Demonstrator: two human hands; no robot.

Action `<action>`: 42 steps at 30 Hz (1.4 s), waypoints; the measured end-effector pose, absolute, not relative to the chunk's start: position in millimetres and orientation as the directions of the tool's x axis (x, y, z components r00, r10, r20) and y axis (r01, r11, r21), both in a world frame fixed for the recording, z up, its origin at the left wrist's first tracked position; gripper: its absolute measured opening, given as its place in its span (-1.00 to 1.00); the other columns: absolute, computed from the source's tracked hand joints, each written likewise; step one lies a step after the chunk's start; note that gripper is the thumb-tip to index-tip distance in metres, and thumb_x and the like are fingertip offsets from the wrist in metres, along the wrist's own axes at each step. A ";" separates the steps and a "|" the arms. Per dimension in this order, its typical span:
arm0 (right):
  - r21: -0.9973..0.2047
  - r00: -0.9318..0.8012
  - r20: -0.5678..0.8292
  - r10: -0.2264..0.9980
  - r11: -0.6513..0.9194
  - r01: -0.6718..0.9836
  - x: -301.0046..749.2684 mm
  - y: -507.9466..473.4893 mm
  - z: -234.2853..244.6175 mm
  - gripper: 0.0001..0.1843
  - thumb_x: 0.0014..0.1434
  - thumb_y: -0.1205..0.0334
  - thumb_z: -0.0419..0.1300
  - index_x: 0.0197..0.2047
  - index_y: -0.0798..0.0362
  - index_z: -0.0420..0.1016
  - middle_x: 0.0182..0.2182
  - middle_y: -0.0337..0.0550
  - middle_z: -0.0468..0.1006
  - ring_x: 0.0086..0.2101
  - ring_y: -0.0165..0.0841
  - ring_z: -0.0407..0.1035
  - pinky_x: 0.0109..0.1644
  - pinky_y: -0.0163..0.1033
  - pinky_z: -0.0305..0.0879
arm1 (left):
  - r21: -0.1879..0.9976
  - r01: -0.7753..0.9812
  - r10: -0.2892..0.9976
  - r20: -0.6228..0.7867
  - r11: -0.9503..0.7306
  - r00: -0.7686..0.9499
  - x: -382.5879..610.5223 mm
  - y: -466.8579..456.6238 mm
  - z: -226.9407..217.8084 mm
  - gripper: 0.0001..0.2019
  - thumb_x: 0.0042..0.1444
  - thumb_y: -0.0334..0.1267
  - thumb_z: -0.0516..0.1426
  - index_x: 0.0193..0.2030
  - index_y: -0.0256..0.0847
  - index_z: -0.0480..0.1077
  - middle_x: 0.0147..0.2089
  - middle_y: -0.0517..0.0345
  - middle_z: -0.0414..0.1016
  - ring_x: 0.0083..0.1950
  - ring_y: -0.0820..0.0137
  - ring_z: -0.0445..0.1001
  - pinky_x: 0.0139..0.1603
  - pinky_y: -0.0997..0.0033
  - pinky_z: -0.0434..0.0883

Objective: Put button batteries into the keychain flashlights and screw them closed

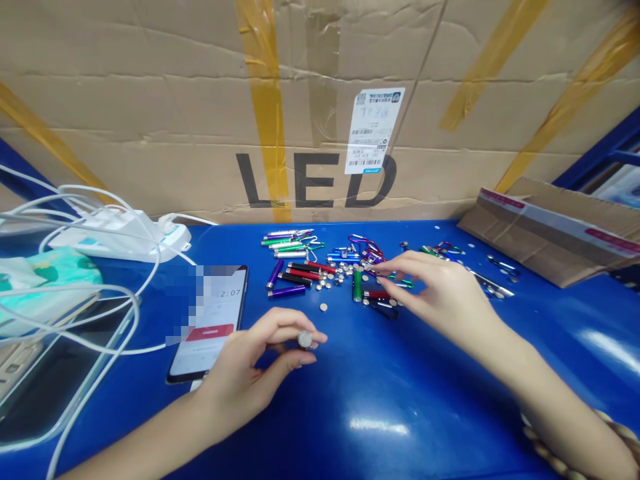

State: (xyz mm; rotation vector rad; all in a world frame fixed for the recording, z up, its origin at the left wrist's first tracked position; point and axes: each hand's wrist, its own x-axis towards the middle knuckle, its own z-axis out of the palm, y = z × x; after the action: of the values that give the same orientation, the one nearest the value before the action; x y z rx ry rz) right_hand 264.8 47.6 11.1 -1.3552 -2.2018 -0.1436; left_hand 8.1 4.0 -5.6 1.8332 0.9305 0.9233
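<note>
My left hand (260,357) is closed, with its thumb and fingers round a small cylinder (305,340) whose round silver end faces me. The rest of that piece is hidden by the fingers. My right hand (435,287) is over the loose parts, its thumb and index finger close together; what they pinch, if anything, is too small to tell. Beneath its fingertips are a green tube (357,285), a dark red tube (376,295) and scattered silver button cells (345,272). One silver disc (323,307) lies apart, between the hands.
Red, black and purple tubes (297,275) lie beyond my left hand, with keychain flashlights (290,243) behind. A lit phone (213,333), white cables and a power strip (120,233) are at left. A small carton (545,233) stands right; a large LED box (200,133) walls the back.
</note>
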 end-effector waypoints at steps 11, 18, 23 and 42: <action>-0.208 -0.444 0.479 0.757 0.590 0.780 252.2 42.8 0.8 -0.85 0.12 0.34 0.14 -0.24 0.02 0.51 -0.31 -0.18 0.57 -0.29 -0.33 0.45 -0.27 -0.28 0.38 | 0.885 0.320 0.875 0.171 -0.339 0.453 10.0 1.9 -5.3 -0.86 0.04 -0.35 0.20 -0.23 -0.16 0.38 -0.25 0.22 0.58 -0.26 0.43 0.56 -0.29 0.60 0.49; -0.196 -0.401 0.442 0.802 0.522 0.830 266.0 49.1 7.7 -0.83 0.11 0.30 0.16 -0.20 0.02 0.51 -0.28 -0.17 0.55 -0.26 -0.31 0.44 -0.24 -0.25 0.36 | 0.890 0.336 0.888 0.145 -0.309 0.436 10.6 2.9 -5.7 -0.87 0.03 -0.34 0.20 -0.26 -0.15 0.35 -0.29 0.24 0.58 -0.32 0.44 0.55 -0.36 0.59 0.45; -0.286 -0.427 0.373 0.823 0.540 0.792 266.9 50.9 9.4 -0.84 0.13 0.23 0.17 -0.21 0.00 0.51 -0.27 -0.17 0.52 -0.28 -0.36 0.41 -0.23 -0.28 0.32 | 0.872 0.389 0.903 0.125 -0.298 0.411 11.1 4.7 -6.8 -0.89 0.02 -0.34 0.19 -0.31 -0.16 0.33 -0.32 0.25 0.57 -0.36 0.47 0.52 -0.42 0.60 0.41; -0.465 -0.512 0.328 0.794 0.607 0.644 206.5 47.9 -29.8 -0.73 0.09 0.13 0.22 -0.13 0.00 0.53 -0.30 -0.16 0.49 -0.25 -0.35 0.36 -0.17 -0.22 0.07 | 0.877 0.426 0.913 0.035 -0.223 0.407 15.1 8.8 -5.5 -0.92 0.01 -0.31 0.16 -0.31 -0.18 0.36 -0.34 0.21 0.54 -0.29 0.41 0.51 -0.39 0.56 0.40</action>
State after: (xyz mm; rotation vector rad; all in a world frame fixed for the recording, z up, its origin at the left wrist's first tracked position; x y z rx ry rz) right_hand 206.5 47.9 -29.8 -1.1353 -2.3213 0.3882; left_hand 15.1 8.8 -5.5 1.8207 1.1548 0.7273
